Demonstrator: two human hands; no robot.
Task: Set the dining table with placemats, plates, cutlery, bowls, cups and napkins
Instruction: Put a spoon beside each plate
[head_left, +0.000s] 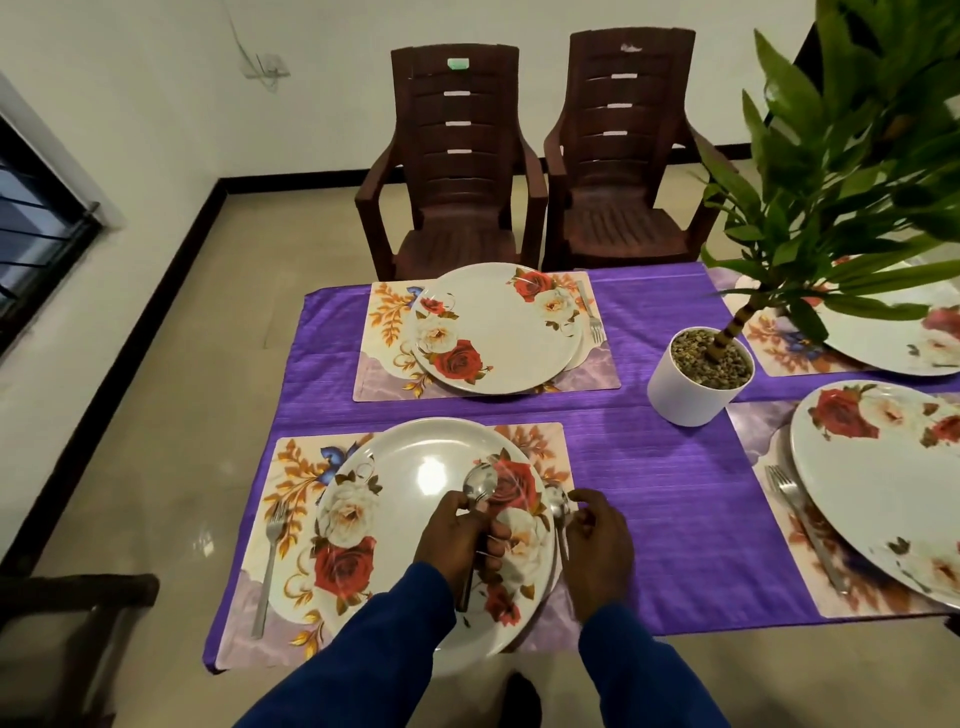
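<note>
Steel spoons (480, 486) gripped in left hand (460, 540) above near floral plate (410, 519); right hand (597, 540) pinches single steel spoon (558, 506) at plate's 3 o'clock edge.

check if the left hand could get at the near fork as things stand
Probably not yet: the left hand is full, gripping spoons. The path to the fork, left of the plate, looks free.

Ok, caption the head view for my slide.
Left hand holds spoons over the near plate while right hand sets a spoon beside it.
</note>
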